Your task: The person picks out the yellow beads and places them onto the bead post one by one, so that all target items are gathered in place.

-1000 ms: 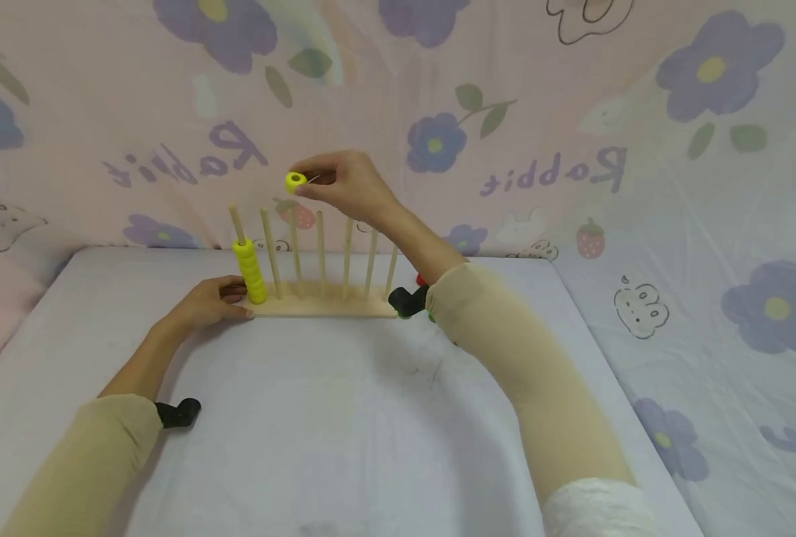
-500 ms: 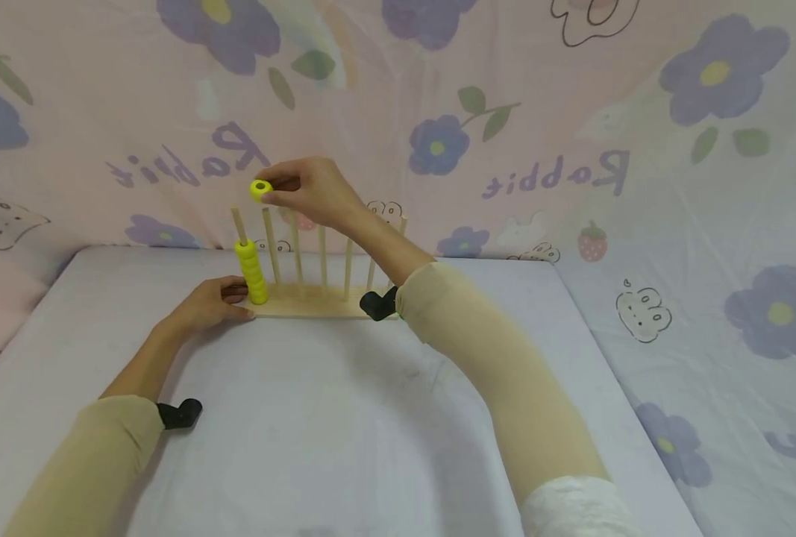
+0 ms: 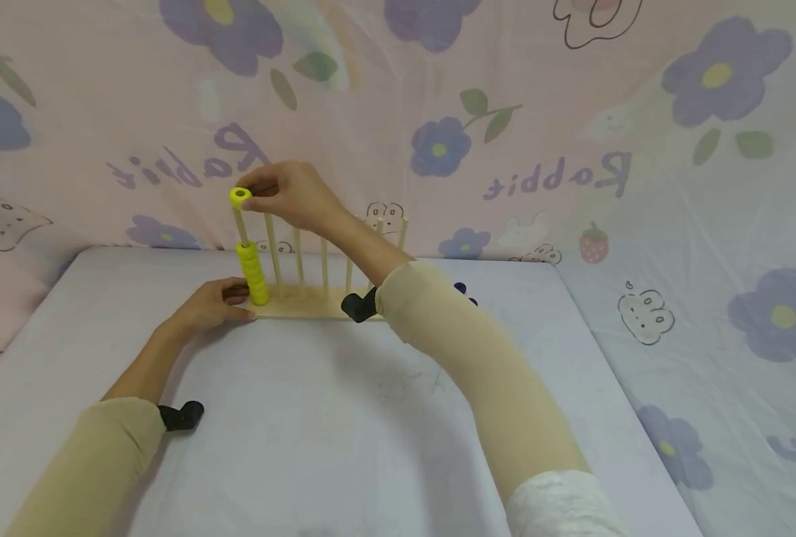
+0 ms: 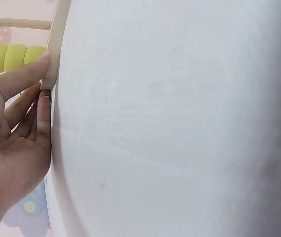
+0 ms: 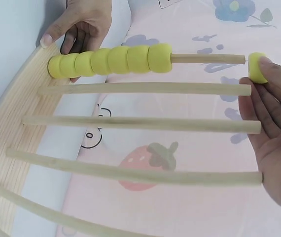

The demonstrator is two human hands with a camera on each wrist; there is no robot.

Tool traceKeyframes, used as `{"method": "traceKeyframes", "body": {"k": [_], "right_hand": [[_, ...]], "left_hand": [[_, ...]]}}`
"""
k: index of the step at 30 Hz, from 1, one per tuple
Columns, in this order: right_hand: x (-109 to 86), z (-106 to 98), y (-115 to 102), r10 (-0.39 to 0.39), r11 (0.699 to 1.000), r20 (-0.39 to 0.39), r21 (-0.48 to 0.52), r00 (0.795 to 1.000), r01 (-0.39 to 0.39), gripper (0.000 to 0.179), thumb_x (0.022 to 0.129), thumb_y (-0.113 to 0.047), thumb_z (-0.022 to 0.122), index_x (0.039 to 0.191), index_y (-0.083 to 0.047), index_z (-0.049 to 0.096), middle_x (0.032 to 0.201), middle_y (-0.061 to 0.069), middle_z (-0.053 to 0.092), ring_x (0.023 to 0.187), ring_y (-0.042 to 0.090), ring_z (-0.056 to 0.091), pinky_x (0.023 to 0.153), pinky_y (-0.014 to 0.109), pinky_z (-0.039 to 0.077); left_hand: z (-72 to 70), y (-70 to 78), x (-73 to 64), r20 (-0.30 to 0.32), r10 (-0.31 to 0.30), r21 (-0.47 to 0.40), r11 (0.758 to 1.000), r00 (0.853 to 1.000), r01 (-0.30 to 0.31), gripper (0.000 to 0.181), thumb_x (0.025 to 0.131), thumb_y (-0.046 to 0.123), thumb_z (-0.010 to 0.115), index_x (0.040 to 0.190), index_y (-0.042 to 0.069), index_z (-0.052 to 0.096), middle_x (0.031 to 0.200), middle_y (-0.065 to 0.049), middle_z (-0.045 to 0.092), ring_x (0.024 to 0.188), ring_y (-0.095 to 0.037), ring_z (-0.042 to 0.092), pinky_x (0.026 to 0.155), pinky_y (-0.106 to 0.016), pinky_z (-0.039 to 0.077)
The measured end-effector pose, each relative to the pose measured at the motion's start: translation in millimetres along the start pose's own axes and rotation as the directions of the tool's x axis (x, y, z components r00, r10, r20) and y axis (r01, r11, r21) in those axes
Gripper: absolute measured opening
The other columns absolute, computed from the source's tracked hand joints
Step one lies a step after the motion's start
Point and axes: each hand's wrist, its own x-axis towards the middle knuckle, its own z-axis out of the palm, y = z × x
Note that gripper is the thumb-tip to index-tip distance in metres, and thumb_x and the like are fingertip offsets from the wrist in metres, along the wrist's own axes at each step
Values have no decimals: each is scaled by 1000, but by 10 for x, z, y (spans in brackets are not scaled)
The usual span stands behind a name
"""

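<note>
A wooden peg rack point(image 3: 304, 302) with a row of upright rods stands toward the back of the table. On its leftmost rod sits a stack of several yellow beads point(image 3: 253, 276), the upper part of the rod bare. My left hand point(image 3: 206, 306) grips the left end of the base, thumb at the front edge and the other fingers behind. My right hand point(image 3: 297, 195) pinches one more yellow bead point(image 3: 239, 198) between thumb and fingers. In the right wrist view this bead point(image 5: 257, 68) is at the tip of the stacked rod, a sliver apart from it.
The other rods point(image 5: 145, 123) carry no beads where they show. Small dark blue beads point(image 3: 461, 288) lie on the white-covered table point(image 3: 290, 418) behind the right sleeve, partly hidden. A printed cloth point(image 3: 371, 112) hangs behind the table.
My right hand has carried the yellow bead left and slightly down, from above the middle rods to the top of the leftmost rod. The left hand stays on the base.
</note>
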Motion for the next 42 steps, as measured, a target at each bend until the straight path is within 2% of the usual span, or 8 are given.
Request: {"method": "traceKeyframes", "body": {"k": [4, 16, 27, 34, 42], "right_hand": [[19, 20, -9, -2, 998, 9, -57, 1000, 3, 34, 92, -21, 73, 125, -11, 69, 107, -4, 74, 94, -1, 65, 84, 11, 50], [71, 53, -9, 45, 994, 46, -98, 998, -40, 35, 91, -26, 74, 125, -16, 71, 111, -9, 74, 98, -1, 64, 83, 10, 49], [68, 49, -14, 48, 993, 72, -110, 996, -40, 35, 92, -24, 73, 125, -14, 70, 114, -6, 73, 99, 0, 66, 83, 10, 50], [34, 24, -20, 41, 995, 39, -94, 998, -37, 32, 94, -19, 70, 125, -10, 70, 114, -3, 73, 99, 0, 65, 83, 10, 50], [-30, -26, 11, -22, 997, -32, -81, 999, 20, 32, 94, -19, 70, 124, -8, 70, 112, -2, 73, 96, 0, 65, 85, 9, 48]], "left_hand": [[12, 10, 10, 1, -7, 14, 1000, 1000, 7, 85, 87, 18, 78, 151, -7, 28, 151, -29, 38, 137, -42, 41, 116, -50, 34], [-8, 27, -19, 2, -9, 16, 1000, 1000, 9, 82, 88, 19, 77, 151, -6, 30, 152, -27, 37, 139, -41, 39, 117, -51, 31], [-8, 59, -33, 6, -5, 29, 1000, 1000, 5, 83, 88, 20, 77, 151, -7, 30, 151, -28, 38, 138, -42, 40, 116, -52, 32], [-7, 79, -28, 1, -12, 26, 1000, 1000, 12, 82, 87, 18, 78, 151, -6, 31, 151, -28, 38, 137, -42, 41, 116, -53, 32], [16, 86, -35, 9, -7, 31, 999, 1000, 7, 84, 88, 18, 77, 152, -8, 28, 152, -29, 36, 138, -42, 40, 116, -53, 32]]}}
